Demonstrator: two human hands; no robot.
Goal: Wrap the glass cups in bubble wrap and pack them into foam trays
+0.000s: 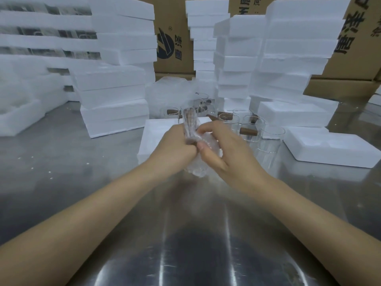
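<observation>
- Wrapping is the step in hand: at frame centre your left hand (177, 145) and right hand (218, 149) both grip the bubble-wrapped cup (192, 139), fingers curled round it.
- Next, probably seat it in the foam tray (152, 137) just behind.

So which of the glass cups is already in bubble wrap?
The glass cup gripped by both hands, left hand and right hand; the others stand bare behind.

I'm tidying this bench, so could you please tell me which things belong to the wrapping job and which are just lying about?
In use: wrapped cup, left hand, right hand, foam tray, bare glass cups, bubble wrap pile.
Lying about: cardboard boxes, foam crumbs.
</observation>
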